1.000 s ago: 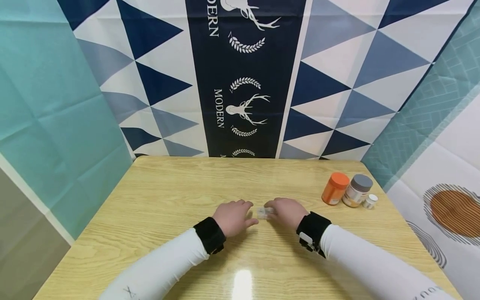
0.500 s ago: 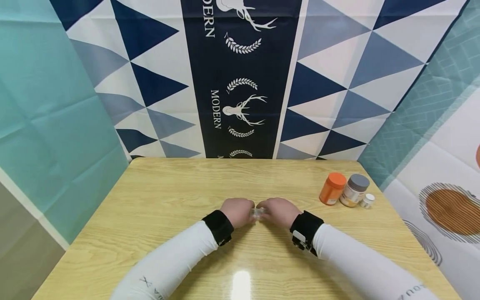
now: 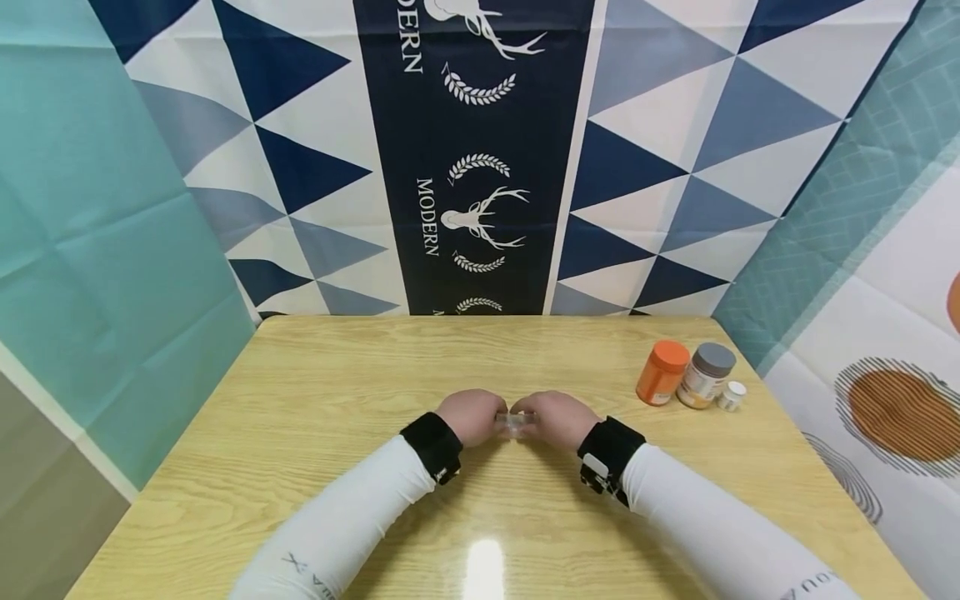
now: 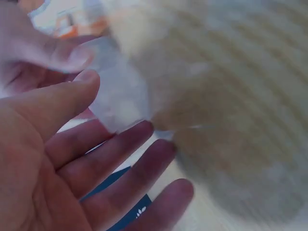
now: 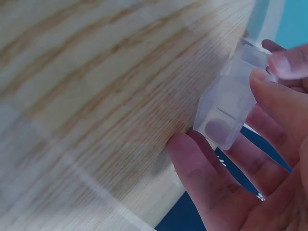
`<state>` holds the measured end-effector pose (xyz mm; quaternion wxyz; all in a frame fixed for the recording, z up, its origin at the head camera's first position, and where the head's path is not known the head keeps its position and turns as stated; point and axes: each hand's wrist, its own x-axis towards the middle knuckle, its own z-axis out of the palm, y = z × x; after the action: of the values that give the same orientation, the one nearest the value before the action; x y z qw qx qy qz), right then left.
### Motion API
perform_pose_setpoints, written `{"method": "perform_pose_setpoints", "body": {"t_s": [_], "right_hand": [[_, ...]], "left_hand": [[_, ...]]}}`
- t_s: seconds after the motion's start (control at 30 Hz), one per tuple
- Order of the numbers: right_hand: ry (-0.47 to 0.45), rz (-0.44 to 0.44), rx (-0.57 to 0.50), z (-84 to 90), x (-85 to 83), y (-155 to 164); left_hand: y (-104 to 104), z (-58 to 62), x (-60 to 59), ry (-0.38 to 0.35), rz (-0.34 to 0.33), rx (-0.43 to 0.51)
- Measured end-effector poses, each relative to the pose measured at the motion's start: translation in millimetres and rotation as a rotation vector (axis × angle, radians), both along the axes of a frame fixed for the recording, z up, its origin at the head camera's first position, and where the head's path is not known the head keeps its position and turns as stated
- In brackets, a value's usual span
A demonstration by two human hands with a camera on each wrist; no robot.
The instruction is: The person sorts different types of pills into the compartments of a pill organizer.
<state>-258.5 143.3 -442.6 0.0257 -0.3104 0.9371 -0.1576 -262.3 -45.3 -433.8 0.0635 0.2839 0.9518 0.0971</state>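
Small clear plastic box (image 3: 514,424) held just above the pale wood-grain table (image 3: 315,392), mid-table, between my hands. Left hand (image 3: 470,416) pinches its left end, right hand (image 3: 552,418) its right end. Long axis runs hand to hand; both equally near.
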Motion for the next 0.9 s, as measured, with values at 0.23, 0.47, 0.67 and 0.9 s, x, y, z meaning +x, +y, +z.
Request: {"method": "perform_pose_setpoints", "body": {"t_s": [0.23, 0.47, 0.67, 0.9], "right_hand": [[-0.060, -0.054, 0.007, 0.5, -1.2, -2.1], [-0.099, -0.070, 0.002, -0.8, 1.6, -6.0], [-0.095, -0.069, -0.002, -0.7, 2.9, -4.0], [-0.088, -0.071, -0.004, 3.2, 1.9, -2.0]], "left_hand": [[-4.9, 8.0, -13.9, -0.035, 0.033, 0.132], [2.3, 1.3, -15.3, 0.153, 0.063, 0.075], [4.4, 0.2, -11.3, 0.104, 0.075, 0.026], [-1.5, -3.6, -10.0, -0.061, 0.035, -0.027]]}}
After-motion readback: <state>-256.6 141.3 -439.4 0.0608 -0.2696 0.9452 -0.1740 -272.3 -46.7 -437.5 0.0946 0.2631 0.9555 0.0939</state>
